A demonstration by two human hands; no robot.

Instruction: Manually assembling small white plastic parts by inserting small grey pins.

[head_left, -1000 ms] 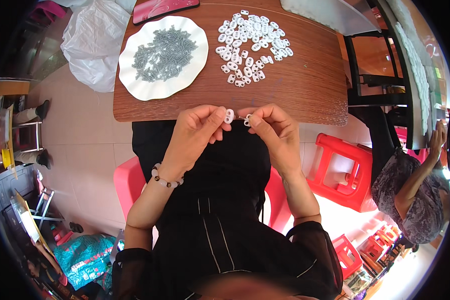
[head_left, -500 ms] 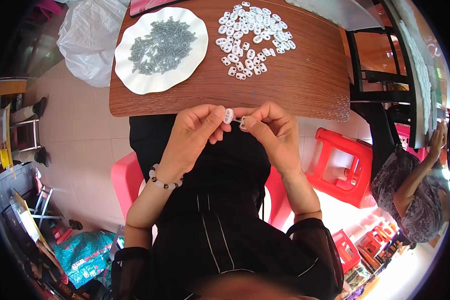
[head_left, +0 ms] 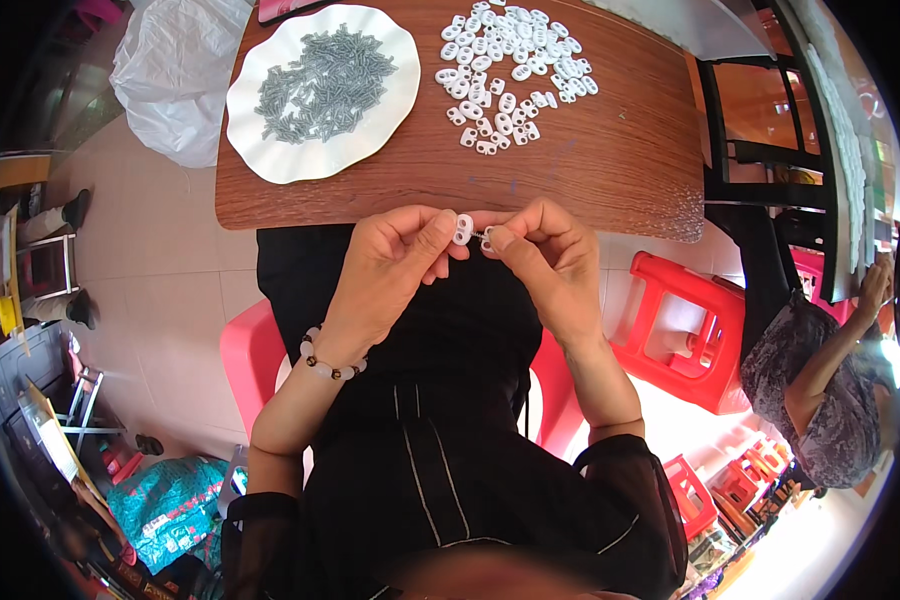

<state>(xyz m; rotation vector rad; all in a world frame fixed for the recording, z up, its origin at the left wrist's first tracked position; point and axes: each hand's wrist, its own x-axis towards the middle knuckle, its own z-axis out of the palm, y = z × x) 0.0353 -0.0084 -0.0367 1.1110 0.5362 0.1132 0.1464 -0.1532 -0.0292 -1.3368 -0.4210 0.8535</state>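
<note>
Just in front of the table's near edge, my left hand [head_left: 385, 265] pinches a white oval cord-lock part [head_left: 463, 230] with two holes between thumb and fingers. Close on its right, my right hand [head_left: 555, 265] pinches a second white cord-lock piece [head_left: 487, 241], partly hidden by the thumb. A thin metal spring [head_left: 477, 238] bridges the small gap between the two pieces. On the table, a white wavy-rimmed plate [head_left: 395, 125] carries a heap of small grey springs [head_left: 325, 85]. To its right lies a loose spread of white two-hole cord-lock parts [head_left: 510, 40].
The wooden table [head_left: 620, 160] spans the far side. A red plastic stool [head_left: 660, 370] stands at right, near another person [head_left: 820, 390] at the edge. A white plastic bag [head_left: 175, 80] sits left of the table, and a teal sack [head_left: 165, 505] lies lower left.
The left white part has turned so its two-hole face shows more, and the gap to the right piece looks a little smaller. Both hands keep their pinch. The view has shifted slightly.
</note>
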